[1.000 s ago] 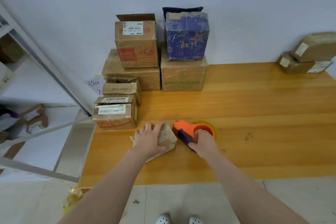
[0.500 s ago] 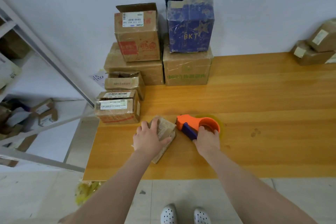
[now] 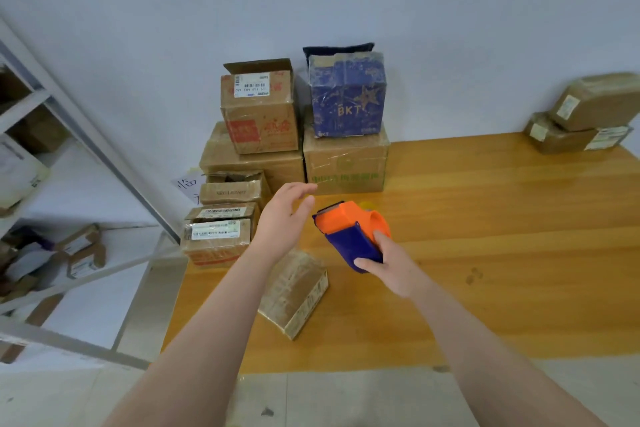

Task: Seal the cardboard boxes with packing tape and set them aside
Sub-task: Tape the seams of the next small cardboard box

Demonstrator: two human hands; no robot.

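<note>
Cardboard box [image 3: 294, 291] lies with its long axis toward the blue BKT box [image 3: 346, 104]; right hand [image 3: 391, 267] grip holds the tape dispenser [image 3: 349, 229], left hand [image 3: 280, 222] grip wide.

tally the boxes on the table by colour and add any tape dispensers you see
brown boxes: 8 (the small pile at the left edge reads as 2)
blue boxes: 1
tape dispensers: 1, orange and blue, held in the right hand above the table
total: 10
</note>
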